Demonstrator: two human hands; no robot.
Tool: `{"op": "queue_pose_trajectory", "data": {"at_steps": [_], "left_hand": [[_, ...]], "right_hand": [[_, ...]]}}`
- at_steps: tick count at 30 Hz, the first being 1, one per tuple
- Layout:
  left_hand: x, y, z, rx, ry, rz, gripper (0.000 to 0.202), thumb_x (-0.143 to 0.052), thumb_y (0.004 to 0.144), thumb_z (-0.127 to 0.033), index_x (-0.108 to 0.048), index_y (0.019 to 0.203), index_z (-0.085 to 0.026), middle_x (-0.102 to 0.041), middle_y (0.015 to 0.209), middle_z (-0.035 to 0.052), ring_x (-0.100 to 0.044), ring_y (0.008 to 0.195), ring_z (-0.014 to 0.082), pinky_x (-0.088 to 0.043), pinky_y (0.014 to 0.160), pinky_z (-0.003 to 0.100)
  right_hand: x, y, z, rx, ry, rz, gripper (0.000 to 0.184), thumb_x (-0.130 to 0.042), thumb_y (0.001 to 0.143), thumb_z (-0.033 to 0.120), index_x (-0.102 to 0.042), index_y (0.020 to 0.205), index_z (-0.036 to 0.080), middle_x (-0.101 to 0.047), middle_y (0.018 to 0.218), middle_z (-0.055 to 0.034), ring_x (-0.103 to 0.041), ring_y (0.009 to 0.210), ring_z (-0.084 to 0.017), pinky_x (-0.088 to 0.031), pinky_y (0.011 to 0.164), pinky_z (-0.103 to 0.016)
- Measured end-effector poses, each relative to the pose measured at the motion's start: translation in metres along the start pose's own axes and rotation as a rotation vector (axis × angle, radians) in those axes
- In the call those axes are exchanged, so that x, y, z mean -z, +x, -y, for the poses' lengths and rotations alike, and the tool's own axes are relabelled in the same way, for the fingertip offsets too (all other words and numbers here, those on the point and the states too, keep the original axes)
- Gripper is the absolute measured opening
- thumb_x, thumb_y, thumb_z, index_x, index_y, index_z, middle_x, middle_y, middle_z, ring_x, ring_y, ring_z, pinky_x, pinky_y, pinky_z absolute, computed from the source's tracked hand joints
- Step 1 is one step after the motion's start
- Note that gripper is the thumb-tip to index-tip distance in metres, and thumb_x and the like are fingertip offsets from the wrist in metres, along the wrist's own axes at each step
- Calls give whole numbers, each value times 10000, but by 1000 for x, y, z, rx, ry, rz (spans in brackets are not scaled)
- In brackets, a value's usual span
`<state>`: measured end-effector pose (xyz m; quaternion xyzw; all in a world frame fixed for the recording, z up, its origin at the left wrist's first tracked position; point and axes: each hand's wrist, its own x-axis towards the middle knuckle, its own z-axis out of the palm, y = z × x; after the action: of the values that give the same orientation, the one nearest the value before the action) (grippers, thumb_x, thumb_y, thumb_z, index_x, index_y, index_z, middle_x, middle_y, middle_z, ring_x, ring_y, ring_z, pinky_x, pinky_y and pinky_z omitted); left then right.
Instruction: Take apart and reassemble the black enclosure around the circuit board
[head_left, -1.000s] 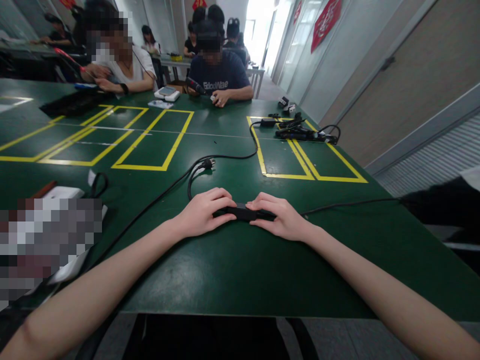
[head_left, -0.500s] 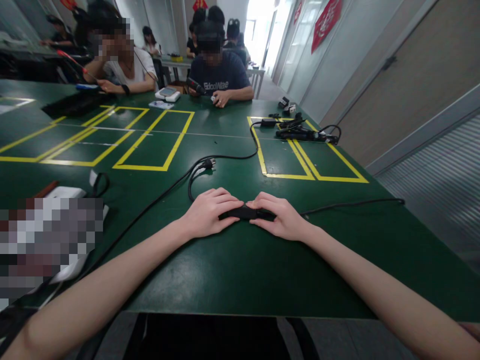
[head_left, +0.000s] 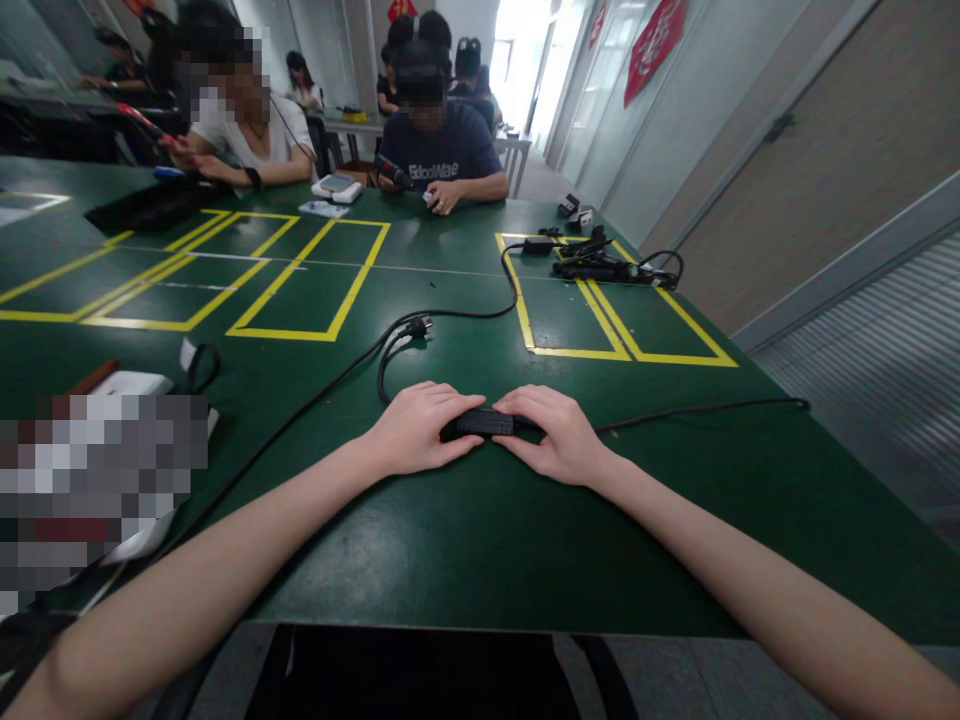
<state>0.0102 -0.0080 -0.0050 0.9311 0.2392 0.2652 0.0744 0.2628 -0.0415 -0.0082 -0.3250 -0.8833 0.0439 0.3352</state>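
Note:
Near the front middle of the green table, a small black power adapter (head_left: 486,423) with ridges on its visible side lies between my two hands. My left hand (head_left: 421,430) curls round its left end, thumb below and fingers above. At the right end, where a black cord (head_left: 690,407) leads off, my right hand (head_left: 559,435) closes in the same way. Palms and fingers hide both ends of the adapter. Just beyond my left hand lies a black cord with a plug (head_left: 417,326), its metal prongs pointing right.
A long black cable (head_left: 315,400) crosses the table to another adapter (head_left: 538,245) and a heap of black gear (head_left: 607,267). White blurred items (head_left: 142,385) lie at left. Yellow tape (head_left: 581,353) marks rectangles. Two people sit opposite, one holding a dark tool (head_left: 394,172).
My fingers have loosened and spread slightly on the adapter, and more of its ridged side shows. Across the table, the person at left has lowered a hand from the head.

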Motion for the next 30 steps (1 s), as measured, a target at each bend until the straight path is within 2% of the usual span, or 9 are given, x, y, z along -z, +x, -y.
{"op": "queue_pose_trajectory", "data": {"at_steps": [3, 8, 13, 18, 21, 23, 25, 28, 30], "left_hand": [[1, 0, 1, 3, 8, 28, 340, -581, 1033, -424, -700, 1240, -182, -796, 1062, 101, -758, 942, 236, -571, 865, 365], [2, 0, -1, 9, 19, 31, 326, -584, 1034, -406, -704, 1223, -170, -801, 1055, 102, -765, 931, 246, -578, 859, 374], [-2, -1, 0, 21, 8, 20, 410, -625, 1002, -447, -671, 1298, -167, -798, 1109, 111, -766, 970, 256, -591, 880, 385], [-3, -1, 1, -15, -9, 21, 316, -599, 1029, -393, -691, 1244, -181, -794, 1145, 101, -760, 988, 240, -583, 877, 367], [-1, 1, -1, 6, -43, 39, 387, -622, 1005, -450, -673, 1267, -171, -776, 1173, 111, -736, 1012, 253, -583, 896, 387], [1, 2, -4, 34, -51, 63, 509, -638, 977, -537, -654, 1296, -141, -756, 1170, 131, -707, 1025, 276, -580, 910, 416], [4, 3, -6, 64, -49, 103, 548, -592, 996, -571, -645, 1311, -126, -732, 1152, 137, -677, 1035, 281, -573, 915, 425], [5, 3, -8, 97, -79, 148, 441, -425, 1092, -461, -654, 1300, -146, -706, 1118, 113, -651, 1037, 247, -560, 907, 393], [5, 3, -7, 121, -92, 141, 413, -391, 1109, -420, -684, 1237, -158, -699, 1079, 98, -643, 1016, 233, -554, 897, 381]], "right_hand": [[-2, 1, 3, -27, -6, 13, 127, -661, 960, 268, -648, 1065, 198, -743, 982, -99, -714, 886, -254, -574, 783, -380], [-5, 2, 5, 13, -3, -36, 185, -659, 984, 317, -650, 1134, 209, -752, 1053, -110, -723, 961, -261, -596, 840, -404], [-6, 3, 5, 43, -5, -63, 143, -658, 990, 290, -664, 1101, 200, -755, 1039, -117, -723, 931, -253, -607, 816, -401], [-7, 4, 5, 53, 8, -76, 161, -672, 971, 265, -652, 1117, 202, -750, 1046, -113, -728, 941, -244, -621, 824, -394], [-6, 4, 5, 122, -26, -69, 129, -635, 989, 244, -665, 1110, 208, -746, 1065, -118, -725, 955, -243, -631, 819, -407], [-5, 4, 7, 205, -76, -65, 112, -598, 1005, 212, -680, 1081, 211, -746, 1058, -113, -724, 987, -246, -633, 839, -425], [-3, 5, 9, 293, -142, -66, 134, -574, 1011, 165, -694, 1051, 211, -751, 1040, -102, -723, 1008, -241, -634, 848, -423], [-2, 4, 10, 377, -225, -66, 168, -585, 1006, 121, -718, 1037, 219, -762, 1074, -91, -718, 1045, -235, -638, 860, -415], [-1, 3, 9, 398, -238, -52, 177, -604, 1002, 119, -731, 1027, 240, -764, 1122, -77, -711, 1098, -237, -640, 891, -429]]}}
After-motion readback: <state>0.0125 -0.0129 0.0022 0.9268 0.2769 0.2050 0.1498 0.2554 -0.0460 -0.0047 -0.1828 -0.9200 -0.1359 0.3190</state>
